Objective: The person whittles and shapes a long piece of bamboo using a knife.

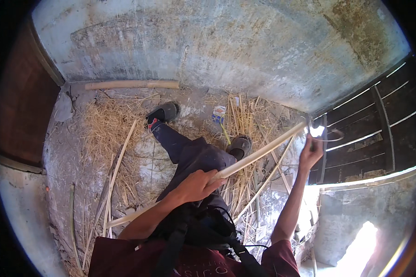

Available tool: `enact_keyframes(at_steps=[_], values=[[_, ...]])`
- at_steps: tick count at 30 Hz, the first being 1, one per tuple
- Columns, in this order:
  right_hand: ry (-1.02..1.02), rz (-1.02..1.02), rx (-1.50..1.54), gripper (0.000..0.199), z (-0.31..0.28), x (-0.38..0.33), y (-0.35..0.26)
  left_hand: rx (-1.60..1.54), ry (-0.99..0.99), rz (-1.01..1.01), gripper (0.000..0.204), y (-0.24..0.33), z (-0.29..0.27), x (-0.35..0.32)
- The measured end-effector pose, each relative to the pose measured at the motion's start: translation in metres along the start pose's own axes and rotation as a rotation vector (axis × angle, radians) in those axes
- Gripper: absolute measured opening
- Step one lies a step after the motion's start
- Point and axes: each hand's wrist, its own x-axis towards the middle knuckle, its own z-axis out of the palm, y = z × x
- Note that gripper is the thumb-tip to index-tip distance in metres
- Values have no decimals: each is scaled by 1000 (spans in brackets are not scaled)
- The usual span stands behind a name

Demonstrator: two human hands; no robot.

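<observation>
A long pale bamboo strip (259,153) slants across my lap, from beside my left forearm up to the far right. My left hand (198,185) is closed around its middle, over my thigh. My right hand (312,151) is raised near the strip's far end, its fingers closed. A thin curved piece (335,136) shows beside those fingers. Glare behind my right hand hides what exactly it holds.
Straw and shavings (111,127) cover the floor, with several loose bamboo strips (122,168). A bamboo pole (131,85) lies along the stained wall (208,51). A blue-white packet (218,114) lies between my shoes. Dark slatted panelling (365,124) stands right.
</observation>
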Motion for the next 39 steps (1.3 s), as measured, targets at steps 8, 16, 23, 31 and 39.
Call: enact_keyframes(at_steps=[8,16,23,31,39], values=[[-825,546,-504,23,-59,-58,128,-133,58,-49,47,-2,1,2],[-561,651,-114,25,-41,-111,38,3,56,-101,56,6,7,3],[-267,563,283,22,-17,-77,-80,-104,51,-155,50,6,9,6],[-521,100,339,20,19,-97,-161,-136,16,-202,46,16,2,5],[-565,-37,438,17,34,-107,-172,-169,34,-159,47,8,1,3]])
